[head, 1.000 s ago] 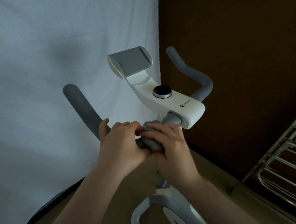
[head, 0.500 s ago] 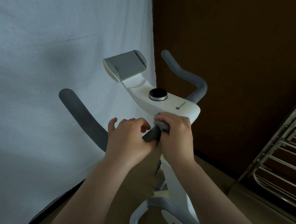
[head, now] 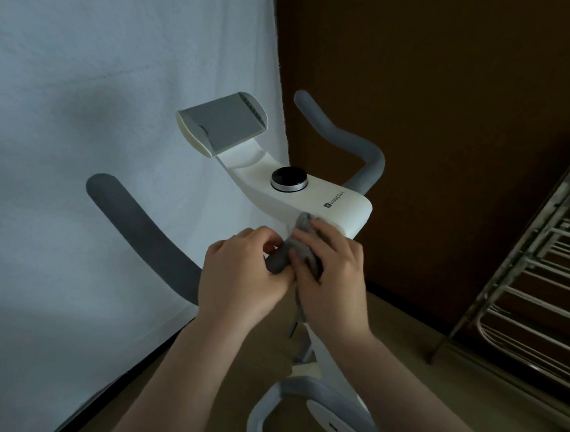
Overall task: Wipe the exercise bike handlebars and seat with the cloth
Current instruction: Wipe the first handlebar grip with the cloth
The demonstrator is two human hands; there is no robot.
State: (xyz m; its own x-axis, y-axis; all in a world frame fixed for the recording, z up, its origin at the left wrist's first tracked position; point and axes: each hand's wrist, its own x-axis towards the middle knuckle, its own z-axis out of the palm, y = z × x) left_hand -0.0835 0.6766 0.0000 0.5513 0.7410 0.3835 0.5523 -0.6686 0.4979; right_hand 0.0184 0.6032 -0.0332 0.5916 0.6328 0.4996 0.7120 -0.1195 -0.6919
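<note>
Here the grey cloth (head: 300, 250) sits bunched around the handlebar's central section, just below the near edge of the white console (head: 314, 201), with its upper fold touching the console's underside. The right hand (head: 330, 278) is curled over the cloth and clamps it against the bar; the left hand (head: 240, 273) curls around the bar immediately to the left, thumb and fingertips pinching the cloth's lower end. Compared with one second ago, the cloth has travelled from the left-of-centre stretch of the bar up toward the console junction, and both hands have moved with it; half a second ago the right hand already covered that junction, so the latest change is small, a slight drop and twist of the wad. In judgement, the wiping is being worked at the middle of the bar. The left grip (head: 136, 226), curving away to the far left, and the right grip (head: 348, 136), rising on the far right, carry no cloth at this moment, and whether either has been cleaned cannot be told. The seat is out of view. The dial (head: 289, 180) and the tablet holder (head: 222, 125) lie beyond the hands, untouched. A metal rack (head: 533, 281) stands at the right
</note>
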